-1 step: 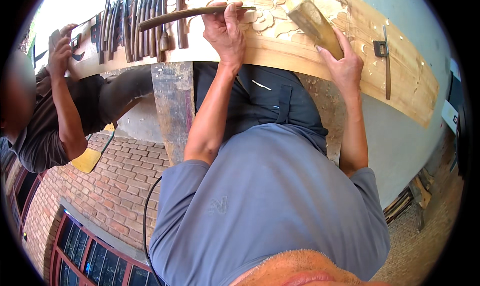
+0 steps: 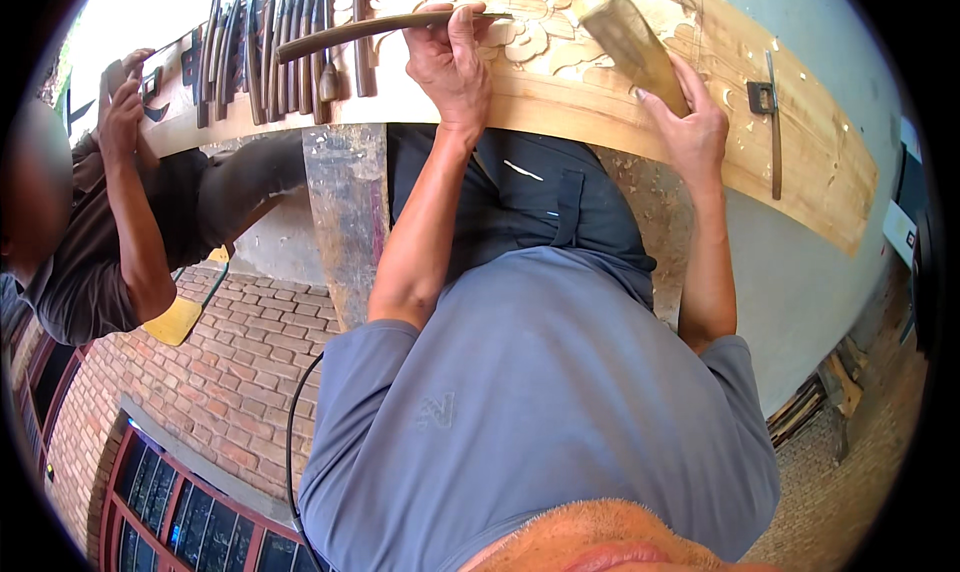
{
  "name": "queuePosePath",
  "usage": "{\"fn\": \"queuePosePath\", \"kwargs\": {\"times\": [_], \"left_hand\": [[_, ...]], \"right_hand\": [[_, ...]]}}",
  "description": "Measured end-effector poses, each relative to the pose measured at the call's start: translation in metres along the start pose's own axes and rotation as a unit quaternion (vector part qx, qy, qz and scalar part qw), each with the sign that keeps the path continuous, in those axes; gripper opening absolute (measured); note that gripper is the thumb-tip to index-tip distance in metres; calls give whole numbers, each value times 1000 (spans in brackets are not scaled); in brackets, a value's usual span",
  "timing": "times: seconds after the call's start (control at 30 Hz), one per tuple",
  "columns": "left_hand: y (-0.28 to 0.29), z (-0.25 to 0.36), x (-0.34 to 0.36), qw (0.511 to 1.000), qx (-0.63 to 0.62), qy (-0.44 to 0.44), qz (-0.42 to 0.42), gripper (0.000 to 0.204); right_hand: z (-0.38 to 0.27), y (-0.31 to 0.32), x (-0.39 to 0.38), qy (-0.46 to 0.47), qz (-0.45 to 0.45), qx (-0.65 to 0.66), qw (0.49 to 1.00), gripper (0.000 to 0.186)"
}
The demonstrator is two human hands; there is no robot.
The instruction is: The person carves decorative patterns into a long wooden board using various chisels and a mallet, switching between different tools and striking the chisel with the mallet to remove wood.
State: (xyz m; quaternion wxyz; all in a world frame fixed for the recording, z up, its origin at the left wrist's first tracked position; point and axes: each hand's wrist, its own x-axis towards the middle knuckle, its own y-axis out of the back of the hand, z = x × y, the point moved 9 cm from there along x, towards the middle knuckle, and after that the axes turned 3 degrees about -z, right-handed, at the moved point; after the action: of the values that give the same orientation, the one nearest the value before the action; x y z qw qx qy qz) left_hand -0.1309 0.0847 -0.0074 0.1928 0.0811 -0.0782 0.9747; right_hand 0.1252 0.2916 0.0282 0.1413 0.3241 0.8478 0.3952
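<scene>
My left hand [image 2: 448,72] is closed round a carving chisel [image 2: 345,37] with a long, slightly curved dark handle. The chisel lies nearly level, its tip pointing right over a pale wooden board [image 2: 600,132] carved in relief with flower and leaf shapes. At the right, my right hand [image 2: 690,122] grips a wooden block mallet [image 2: 632,44]. The mallet is tilted up to the left, above the carving and apart from the chisel. The hand hides its lower end.
Several chisels [image 2: 275,57] lie side by side left of my left hand. A small black-framed tool with a long rod [image 2: 775,122] rests on the board's right part. At the left sits another person, with hands [image 2: 120,107] raised. A worn wooden support [image 2: 345,202] stands below the board.
The mallet in my right hand has shifted and tilted slightly to the right. My left hand and the chisel look unmoved. The other person's hands have moved a little.
</scene>
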Motion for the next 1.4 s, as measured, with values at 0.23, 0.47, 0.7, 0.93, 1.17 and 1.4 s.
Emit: {"fn": "queuePosePath", "kwargs": {"times": [0.23, 0.47, 0.7, 0.93, 1.17, 1.4], "left_hand": [[1, -2, 0, 1000, -11, 1, 7, 22], [-20, 46, 14, 954, 267, -97, -91, 16], [-42, 55, 16, 944, 285, -96, -137, 18], [-37, 69, 15, 918, 328, -188, -120, 20], [-21, 83, 17, 956, 229, -175, -51, 11], [-31, 85, 9, 962, 203, -173, -58, 13]], "right_hand": [[-35, 6, 24, -112, -51, 472, 873, 41], [-140, 52, 79, 65, 22, 15, 998, 32], [-276, 101, 95, 344, 120, -81, 928, 48], [-292, 88, 82, 436, 138, -141, 878, 49], [-287, 86, 73, 446, 143, -157, 869, 49], [-281, 105, 77, 443, 200, -43, 873, 49]]}}
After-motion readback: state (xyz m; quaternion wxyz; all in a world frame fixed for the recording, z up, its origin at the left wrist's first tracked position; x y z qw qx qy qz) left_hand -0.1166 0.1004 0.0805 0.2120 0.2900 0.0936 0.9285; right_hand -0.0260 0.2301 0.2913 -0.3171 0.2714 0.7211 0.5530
